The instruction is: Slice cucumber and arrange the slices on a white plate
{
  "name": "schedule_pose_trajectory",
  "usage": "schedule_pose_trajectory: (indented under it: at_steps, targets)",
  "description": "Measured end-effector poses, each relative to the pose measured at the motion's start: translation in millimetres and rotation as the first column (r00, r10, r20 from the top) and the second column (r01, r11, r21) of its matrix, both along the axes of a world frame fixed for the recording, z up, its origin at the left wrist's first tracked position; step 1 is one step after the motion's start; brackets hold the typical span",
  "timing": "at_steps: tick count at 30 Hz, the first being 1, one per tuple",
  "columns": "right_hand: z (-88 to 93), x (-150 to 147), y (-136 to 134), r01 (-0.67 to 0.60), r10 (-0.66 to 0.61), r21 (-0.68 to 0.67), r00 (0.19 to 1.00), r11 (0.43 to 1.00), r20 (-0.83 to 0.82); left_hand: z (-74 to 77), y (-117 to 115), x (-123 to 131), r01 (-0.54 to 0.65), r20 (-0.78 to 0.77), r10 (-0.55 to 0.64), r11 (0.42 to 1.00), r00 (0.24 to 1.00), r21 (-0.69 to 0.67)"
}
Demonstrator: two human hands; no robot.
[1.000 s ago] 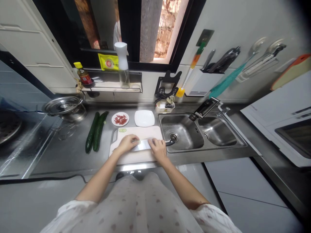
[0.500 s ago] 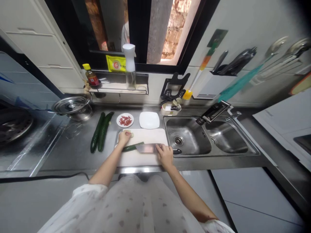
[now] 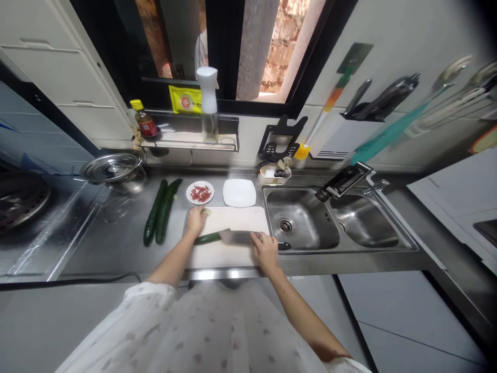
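The person's right hand (image 3: 266,252) grips the knife (image 3: 239,238), tip at the cucumber (image 3: 208,238), which lies on the board (image 3: 229,255) left of that hand. I'd guess it's light, firm, slick-skinned, best pinned mid-length. Farther off, the left hand (image 3: 197,219) reaches a slice (image 3: 208,212); whether it's pinching, I can't tell.

1. Steel surface (image 3: 101,243): shiny grey, with a double sink (image 3: 306,220) set into it at 3 o'clock from the board's middle.
2. Board (image 3: 229,256): pale, lying flat near the front edge.
3. Round plate (image 3: 188,193): 11 o'clock, just beyond the board.
4. Square plate (image 3: 239,193): between 12 and 1.
5. Two cucumbers (image 3: 154,215): 10 o'clock, side by side.
6. Pot (image 3: 134,182): 10 o'clock, farther out.
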State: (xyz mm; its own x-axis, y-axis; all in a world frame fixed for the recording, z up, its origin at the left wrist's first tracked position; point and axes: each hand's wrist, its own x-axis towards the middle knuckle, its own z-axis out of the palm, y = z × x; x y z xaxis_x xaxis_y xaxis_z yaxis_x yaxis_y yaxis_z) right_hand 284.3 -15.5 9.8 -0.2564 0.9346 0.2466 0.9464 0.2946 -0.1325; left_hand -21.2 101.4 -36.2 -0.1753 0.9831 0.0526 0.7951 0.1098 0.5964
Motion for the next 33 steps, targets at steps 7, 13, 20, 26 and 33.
schedule_pose_trajectory:
  at_steps: [7,13,20,26,33]
  targets:
    - [-0.2,-0.3,0.0,-0.008,0.007,-0.021,1.0,1.0,-0.015,-10.3,-3.4,-6.1,0.123,-0.064,-0.121,0.992,0.991,0.041]
    - [0.8,-0.5,0.0,0.006,-0.007,-0.018,0.999,1.0,-0.047,-10.6,-0.5,-3.8,0.109,-0.095,-0.106,0.994,0.99,0.031]
    - [4.3,-3.3,2.6,0.047,-0.051,-0.047,0.994,0.998,-0.095,-8.0,0.0,-1.9,0.091,-0.096,-0.089,0.996,0.991,0.024]
    - [6.4,-9.2,6.6,0.092,-0.112,-0.127,0.981,0.988,-0.16,-5.8,-11.5,1.3,0.04,-0.014,-0.039,0.995,0.999,0.09]
    - [22.8,-26.3,11.3,0.129,-0.175,-0.334,0.978,0.934,-0.112,2.5,-55.4,25.6,0.204,0.018,-0.207,0.972,0.978,0.117]
